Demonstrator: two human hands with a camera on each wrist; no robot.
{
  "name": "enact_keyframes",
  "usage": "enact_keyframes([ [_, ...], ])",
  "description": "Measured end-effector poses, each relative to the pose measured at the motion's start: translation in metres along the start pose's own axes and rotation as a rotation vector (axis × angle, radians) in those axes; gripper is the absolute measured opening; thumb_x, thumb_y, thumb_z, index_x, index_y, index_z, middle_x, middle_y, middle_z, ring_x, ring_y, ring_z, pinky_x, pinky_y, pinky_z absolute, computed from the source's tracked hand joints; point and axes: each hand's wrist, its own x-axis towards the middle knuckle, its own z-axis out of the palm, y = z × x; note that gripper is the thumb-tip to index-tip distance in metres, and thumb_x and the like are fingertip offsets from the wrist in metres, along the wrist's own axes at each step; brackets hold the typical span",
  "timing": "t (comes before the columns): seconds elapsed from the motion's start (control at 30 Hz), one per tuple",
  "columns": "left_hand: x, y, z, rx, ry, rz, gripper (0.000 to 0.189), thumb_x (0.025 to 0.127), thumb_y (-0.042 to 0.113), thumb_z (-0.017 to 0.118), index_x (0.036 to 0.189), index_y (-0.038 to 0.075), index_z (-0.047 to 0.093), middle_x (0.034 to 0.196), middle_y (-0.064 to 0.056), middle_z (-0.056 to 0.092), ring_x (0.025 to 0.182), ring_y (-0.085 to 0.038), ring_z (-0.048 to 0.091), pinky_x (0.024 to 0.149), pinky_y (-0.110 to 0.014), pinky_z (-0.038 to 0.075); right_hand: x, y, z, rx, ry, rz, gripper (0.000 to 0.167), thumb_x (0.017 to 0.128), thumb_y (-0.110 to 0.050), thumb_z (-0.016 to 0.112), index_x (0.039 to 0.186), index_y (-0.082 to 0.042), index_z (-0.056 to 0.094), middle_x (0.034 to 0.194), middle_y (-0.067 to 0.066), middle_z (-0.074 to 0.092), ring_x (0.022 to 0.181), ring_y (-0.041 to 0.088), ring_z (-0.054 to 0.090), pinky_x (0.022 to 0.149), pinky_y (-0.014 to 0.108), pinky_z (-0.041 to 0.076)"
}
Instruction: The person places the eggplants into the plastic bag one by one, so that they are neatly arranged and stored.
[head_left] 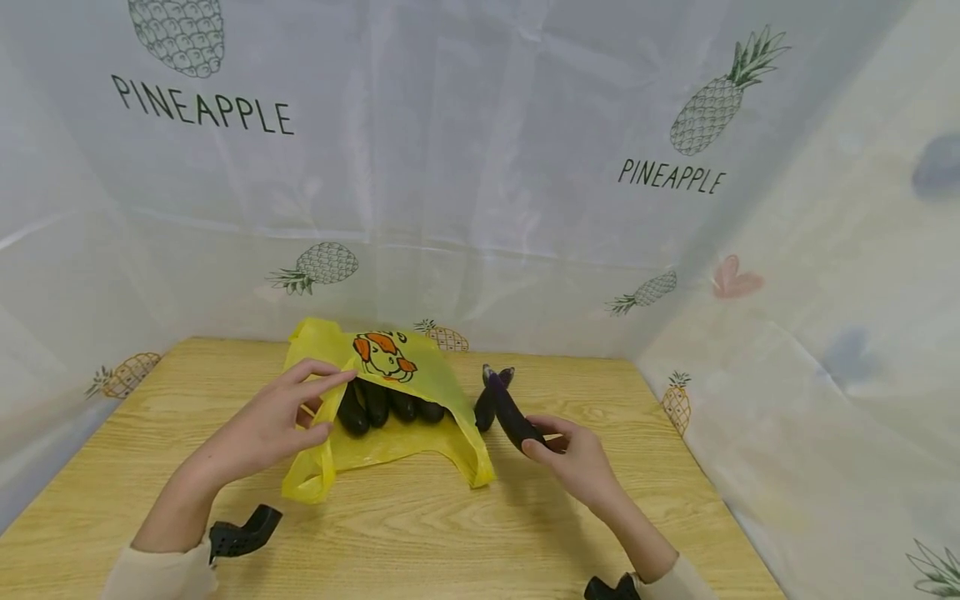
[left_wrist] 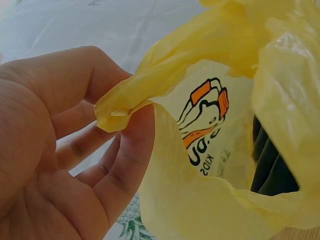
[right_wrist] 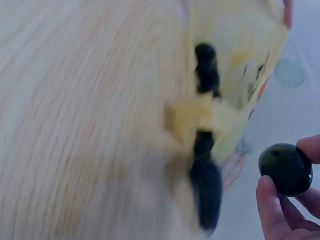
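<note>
A yellow plastic bag with a cartoon print lies on its side, its mouth facing me. Several dark eggplants rest inside. My left hand holds the left edge of the bag's mouth; in the left wrist view the bag's rim is pinched between the fingers. To the right of the bag, my right hand grips an eggplant by its rounded end, stem pointing away. Behind it, another eggplant lies beside the bag, partly hidden. The right wrist view shows the rounded end of the held eggplant.
The wooden table carries everything. Behind it and along the sides hangs a pale curtain with pineapple prints. A black wrist mount sits on the left sleeve, and a second mount on the right.
</note>
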Motion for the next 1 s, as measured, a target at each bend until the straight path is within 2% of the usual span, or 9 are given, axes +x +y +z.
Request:
enact_keyframes([
  [0.23,-0.001,-0.003,0.000,0.008,0.010,-0.009,0.069,0.093,-0.001,0.076,0.158,0.009,0.053,0.149,-0.009,0.048,0.089,-0.007,0.055,0.076,-0.026,0.057,-0.008,-0.026,0.009,0.050,-0.122,-0.050,0.042,0.098,-0.029,0.079,0.137,-0.017,0.073,0.131,0.009,0.072,0.095,0.019,0.074,0.078,0.027,0.061],
  [0.7,0.000,-0.003,0.000,0.023,0.024,-0.012,0.070,0.093,-0.001,0.075,0.158,0.009,0.052,0.151,-0.010,0.047,0.090,-0.008,0.056,0.076,-0.026,0.058,-0.019,-0.042,0.037,0.107,-0.234,-0.068,0.037,0.098,-0.030,0.079,0.134,-0.020,0.075,0.130,0.007,0.073,0.097,0.020,0.073,0.078,0.027,0.059],
  [1.0,0.001,-0.004,0.000,0.035,0.040,0.000,0.071,0.093,-0.001,0.075,0.159,0.009,0.051,0.150,-0.010,0.048,0.091,-0.008,0.058,0.076,-0.026,0.058,-0.022,-0.052,0.059,0.153,-0.302,-0.092,0.035,0.098,-0.028,0.079,0.131,-0.019,0.076,0.128,0.005,0.073,0.094,0.016,0.071,0.076,0.025,0.059],
])
